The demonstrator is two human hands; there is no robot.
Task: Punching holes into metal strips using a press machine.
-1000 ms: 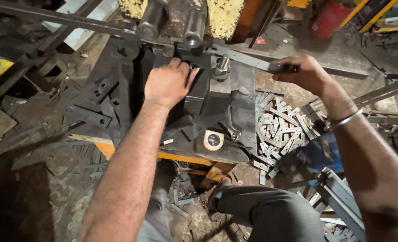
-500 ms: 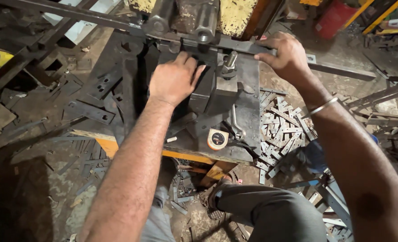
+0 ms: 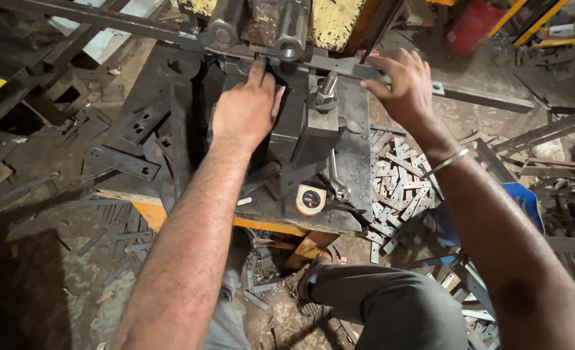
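Head view: long flat steel bar (image 3: 339, 65) lies across the punch press (image 3: 313, 123) on the counter (image 3: 171, 129), right hand (image 3: 401, 84) clasping it, left hand (image 3: 245, 110) pressed flat, seemingly ungripped; stiff, heavy, sharp-edged stock, best held on its faces.

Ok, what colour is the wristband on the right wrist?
Silver metal: a thin bangle just behind the right hand, seen in the head view.
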